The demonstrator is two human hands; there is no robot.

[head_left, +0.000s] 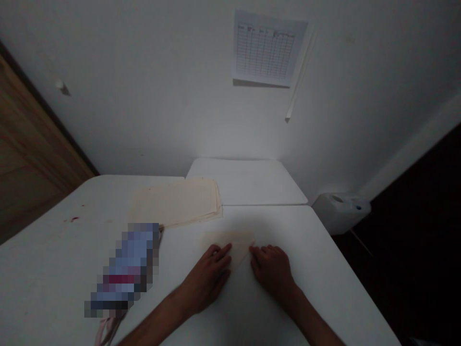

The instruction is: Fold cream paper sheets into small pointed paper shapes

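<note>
White rounded-corner table [317, 250] against a pale wall [162, 105]: thin cream sheet [240, 251] under two hands

At the near middle of the table, the sheet lies flat, a slanting edge running from its right corner toward the near side. The left hand [212, 269] rests fingertips on its left part, fingers slightly spread. The right hand [272, 269] is curled, thumb and forefinger close together at the right corner. In this dim light I cannot tell whether either grip pinches the sheet or only presses it.

That slanting edge suggests a fold being lined up. The next move would seem to call for a steady left hand while the right guides the corner and presses along the edge, lightly, since such thin material could slip or wrinkle.

Farther left lies a flat stack of larger cream rectangular sheets [176, 202]; nearer, a pixelated blue-and-magenta oblong item [126, 259].
</note>
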